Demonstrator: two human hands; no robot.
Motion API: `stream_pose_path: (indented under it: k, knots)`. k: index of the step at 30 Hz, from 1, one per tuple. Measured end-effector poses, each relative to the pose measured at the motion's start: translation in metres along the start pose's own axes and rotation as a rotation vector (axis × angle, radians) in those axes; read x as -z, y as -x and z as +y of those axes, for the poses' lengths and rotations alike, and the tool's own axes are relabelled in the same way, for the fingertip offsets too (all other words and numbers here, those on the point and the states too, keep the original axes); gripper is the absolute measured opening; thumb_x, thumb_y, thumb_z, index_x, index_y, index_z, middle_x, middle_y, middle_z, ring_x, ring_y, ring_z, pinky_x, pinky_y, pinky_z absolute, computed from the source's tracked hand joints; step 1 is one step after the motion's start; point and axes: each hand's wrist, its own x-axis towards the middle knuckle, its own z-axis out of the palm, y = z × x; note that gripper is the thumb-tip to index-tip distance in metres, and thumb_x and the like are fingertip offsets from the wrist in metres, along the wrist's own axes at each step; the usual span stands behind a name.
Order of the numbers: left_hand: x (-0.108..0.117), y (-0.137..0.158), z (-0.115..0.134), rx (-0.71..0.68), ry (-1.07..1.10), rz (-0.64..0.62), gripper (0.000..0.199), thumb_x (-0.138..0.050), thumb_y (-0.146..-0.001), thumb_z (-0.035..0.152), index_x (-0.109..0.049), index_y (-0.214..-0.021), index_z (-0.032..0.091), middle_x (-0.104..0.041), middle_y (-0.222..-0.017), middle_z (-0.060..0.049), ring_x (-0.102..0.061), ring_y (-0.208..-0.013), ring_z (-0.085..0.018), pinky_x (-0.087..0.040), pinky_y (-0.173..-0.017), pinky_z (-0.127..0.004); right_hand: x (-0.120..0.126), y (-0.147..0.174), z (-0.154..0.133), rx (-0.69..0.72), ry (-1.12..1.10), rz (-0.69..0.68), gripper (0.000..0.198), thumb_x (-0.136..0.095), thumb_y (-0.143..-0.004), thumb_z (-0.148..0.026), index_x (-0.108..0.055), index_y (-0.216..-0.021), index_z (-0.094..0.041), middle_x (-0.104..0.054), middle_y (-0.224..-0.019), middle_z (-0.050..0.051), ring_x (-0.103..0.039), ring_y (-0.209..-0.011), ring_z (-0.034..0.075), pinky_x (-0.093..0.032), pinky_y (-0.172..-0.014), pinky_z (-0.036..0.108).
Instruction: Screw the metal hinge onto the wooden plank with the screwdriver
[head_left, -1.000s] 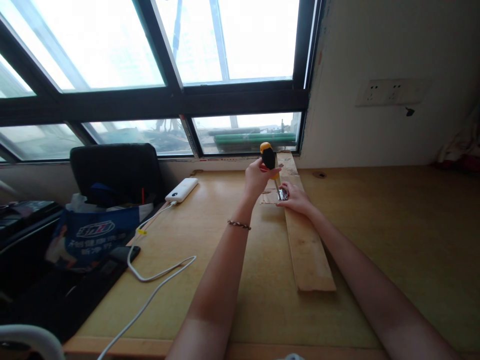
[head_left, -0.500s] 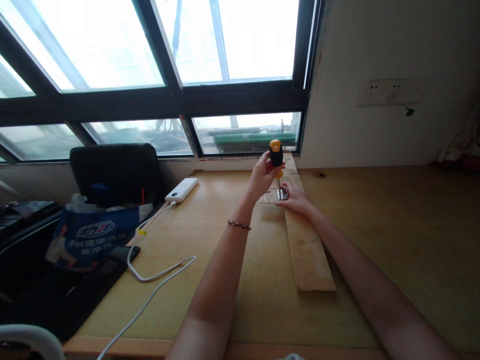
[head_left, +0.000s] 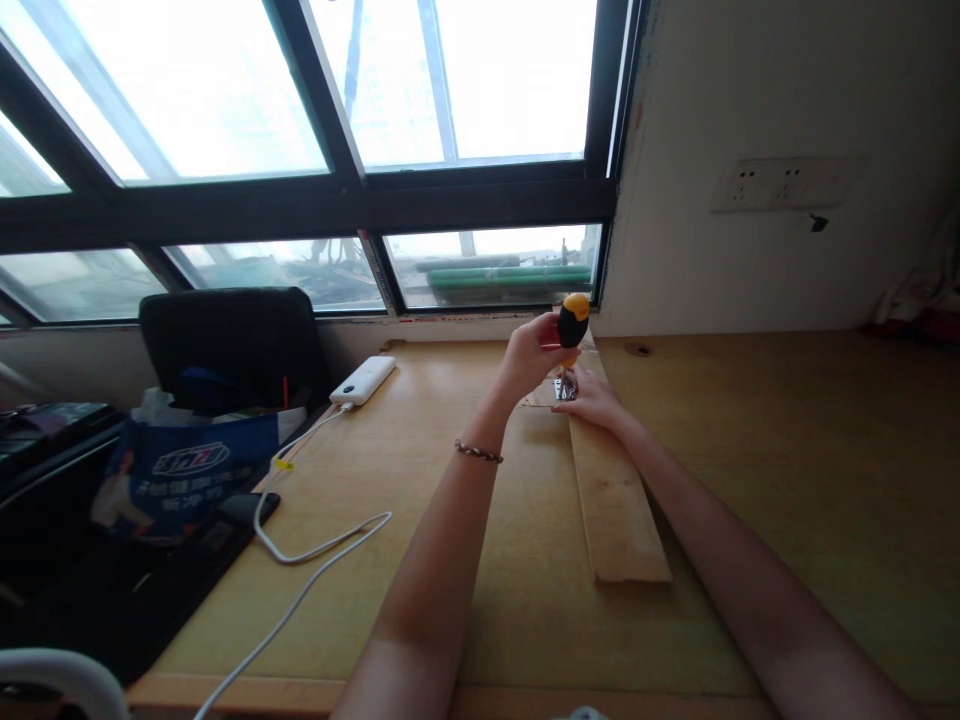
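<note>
My left hand (head_left: pixel 534 352) is closed round a screwdriver (head_left: pixel 574 322) with a yellow and black handle, held nearly upright with its shaft pointing down. Beneath it a small shiny metal piece, perhaps a hinge (head_left: pixel 564 389), sits at the left edge of a long wooden board (head_left: pixel 616 510). The fingers of my right hand (head_left: pixel 595 396) grip this metal piece and rest on the board. Where the screwdriver's tip meets the metal is too small to make out. A flat piece of cardboard or thin wood (head_left: pixel 534 397) shows partly behind my left wrist.
A white power bank (head_left: pixel 364 380) with a white cable (head_left: pixel 322 548) lies on the table (head_left: pixel 450 480) to the left. Beyond the table's left edge are a black chair (head_left: pixel 232 335) and a blue bag (head_left: pixel 195 470). The window (head_left: pixel 480 190) and wall stand behind.
My left hand has moved slightly right and down with the screwdriver, whose handle now leans to the right. My right hand and the board have stayed in place.
</note>
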Motion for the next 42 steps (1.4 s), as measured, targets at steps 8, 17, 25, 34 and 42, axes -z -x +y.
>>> stream_pose_path:
  k: [8, 17, 25, 34, 42]
  knots:
    - [0.005, -0.002, 0.004, -0.048, -0.076, 0.119, 0.041, -0.074, -0.053, 0.021, -0.055, -0.088, 0.015, -0.063, -0.081, -0.003, -0.061, -0.076, -0.015, -0.052, -0.068, -0.027, -0.003, -0.001, 0.003, 0.008, -0.02, -0.006, 0.075, -0.073, -0.054, -0.05, -0.044, -0.117, -0.021, -0.059, -0.108, 0.008, -0.053, -0.102, 0.027, -0.042, -0.083, 0.038]
    - [0.003, -0.001, 0.014, -0.066, -0.043, 0.153, 0.039, -0.073, -0.053, 0.02, -0.054, -0.087, 0.015, -0.063, -0.082, -0.003, -0.061, -0.076, -0.015, -0.052, -0.067, -0.028, -0.003, -0.001, 0.004, 0.019, -0.019, -0.005, 0.073, -0.073, -0.055, -0.048, -0.044, -0.116, -0.022, -0.059, -0.11, 0.007, -0.055, -0.098, 0.025, -0.043, -0.079, 0.036]
    - [0.003, 0.0, 0.024, -0.089, -0.076, 0.262, 0.033, -0.07, -0.057, 0.02, -0.055, -0.087, 0.016, -0.063, -0.08, -0.002, -0.061, -0.076, -0.014, -0.052, -0.069, -0.028, -0.004, 0.0, 0.003, 0.015, 0.009, 0.016, 0.077, -0.074, -0.051, -0.048, -0.043, -0.117, -0.022, -0.059, -0.109, 0.006, -0.055, -0.098, 0.025, -0.045, -0.077, 0.035]
    - [0.009, -0.001, 0.027, -0.107, -0.086, 0.329, 0.032, -0.07, -0.057, 0.02, -0.056, -0.086, 0.015, -0.063, -0.079, -0.002, -0.061, -0.076, -0.014, -0.052, -0.069, -0.028, -0.002, 0.001, 0.0, -0.006, 0.015, 0.006, 0.073, -0.075, -0.05, -0.046, -0.048, -0.114, -0.022, -0.06, -0.105, 0.007, -0.056, -0.096, 0.027, -0.044, -0.078, 0.036]
    - [0.01, 0.0, 0.028, -0.118, -0.103, 0.334, 0.032, -0.07, -0.057, 0.021, -0.056, -0.085, 0.015, -0.063, -0.079, -0.002, -0.061, -0.075, -0.014, -0.052, -0.069, -0.027, -0.004, 0.0, 0.001, 0.013, -0.024, 0.005, 0.072, -0.076, -0.05, -0.039, -0.047, -0.114, -0.022, -0.06, -0.105, 0.006, -0.054, -0.101, 0.025, -0.043, -0.084, 0.037]
